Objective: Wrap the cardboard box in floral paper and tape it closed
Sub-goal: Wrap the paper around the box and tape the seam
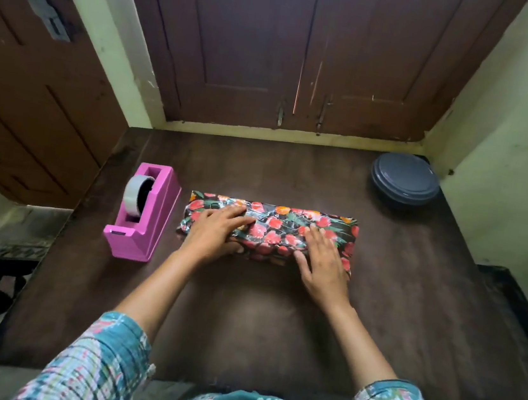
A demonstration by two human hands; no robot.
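Wrapped box (273, 224): a long, low rectangular block lying crosswise at the middle of the desk; no bare cardboard shows.
Floral paper (329, 223): glossy and crinkled, a dark ground printed with red and orange blooms and green leaves; it covers the top and the near side of the box, with wrinkled folds along the top.
Left hand (215, 230): laid flat on the left part of the box, fingers straight and close together across the top, thumb down along the near side; it grips nothing.
Right hand (324, 263): spread wide, palm down, on the right part of the box, fingers pressing the paper over the near edge.
Tape dispenser (144, 215): pink, blocky, smooth-sided, standing just beside the left end of the box.
Tape roll (137, 194): clear and shiny, seated upright in the dispenser's slot.
Desk (242, 313): dark brown wood, matt and worn.
Round container (404, 183): grey-blue, shallow, with a lid, at the far right corner of the desk, well apart from the box.
Sleeves (96, 362): teal printed fabric, pushed up the forearms.
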